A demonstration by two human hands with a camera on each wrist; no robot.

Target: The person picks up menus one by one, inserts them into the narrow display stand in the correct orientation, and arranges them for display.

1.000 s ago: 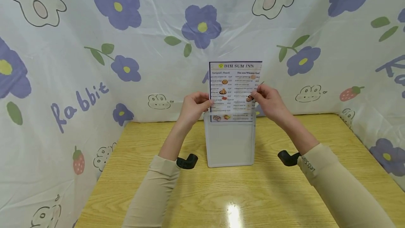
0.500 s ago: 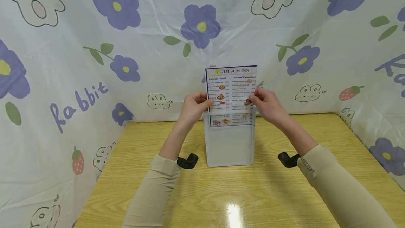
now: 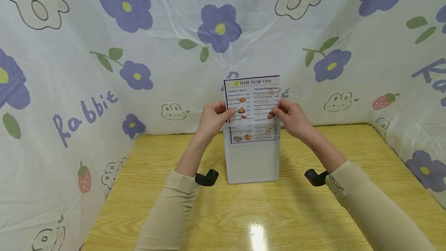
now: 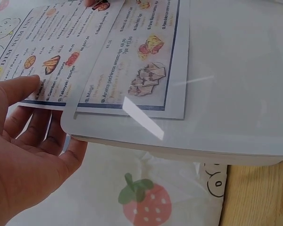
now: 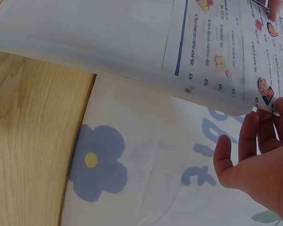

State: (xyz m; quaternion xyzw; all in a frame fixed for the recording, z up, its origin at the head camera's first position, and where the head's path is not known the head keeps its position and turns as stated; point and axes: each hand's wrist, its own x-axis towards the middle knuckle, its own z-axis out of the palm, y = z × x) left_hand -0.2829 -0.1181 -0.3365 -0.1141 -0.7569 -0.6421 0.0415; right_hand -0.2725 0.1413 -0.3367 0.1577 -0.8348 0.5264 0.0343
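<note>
A printed "DIM SUM INN" menu sheet (image 3: pixel 251 100) stands partly inside a clear upright sign holder (image 3: pixel 253 162) on the wooden table (image 3: pixel 265 216). Its lower edge sits a short way down in the holder's slot. My left hand (image 3: pixel 214 117) pinches the sheet's left edge just above the holder's top. My right hand (image 3: pixel 290 116) pinches the right edge at the same height. In the left wrist view the thumb (image 4: pixel 16 87) lies on the menu (image 4: pixel 108 56) above the holder's rim (image 4: pixel 179 136). The right wrist view shows fingertips (image 5: pixel 269 122) at the menu's edge (image 5: pixel 236 52).
A plastic sheet printed with purple flowers, rabbits and strawberries (image 3: pixel 139 49) walls in the table at the back and both sides. Black wrist-camera mounts (image 3: pixel 206 177) (image 3: pixel 315 177) hang under both forearms near the holder's base.
Both hands have slid the menu further down into the holder. Its top edge has dropped and more of the lower part now sits behind the clear front.
</note>
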